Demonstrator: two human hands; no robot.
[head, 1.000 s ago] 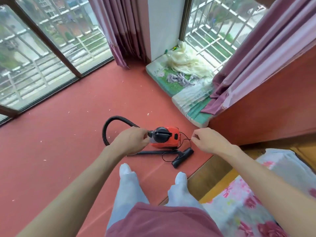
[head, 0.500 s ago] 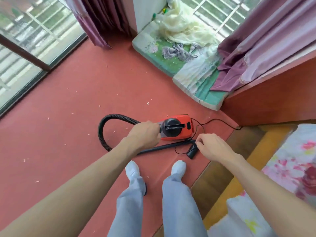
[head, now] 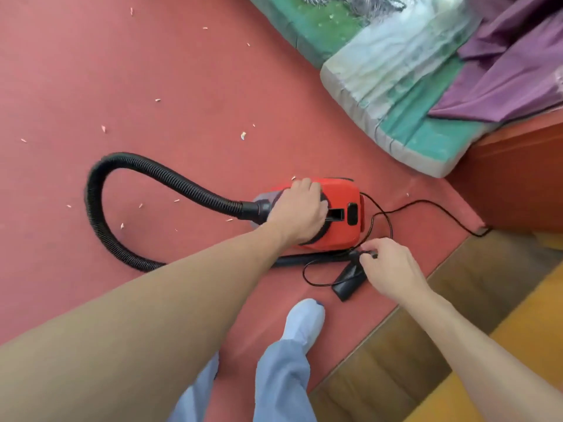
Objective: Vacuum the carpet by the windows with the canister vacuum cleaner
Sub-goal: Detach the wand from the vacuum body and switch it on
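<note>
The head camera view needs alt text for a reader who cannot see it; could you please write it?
A person's left hand grips the top of a red canister vacuum cleaner on a red carpet, while the right hand pinches its black power cord beside the floor nozzle. The black hose loops to the left among pale scraps.

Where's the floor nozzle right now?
Head view, lower right of centre: the black nozzle lies on the carpet just below the red canister, beside the right hand.
</note>
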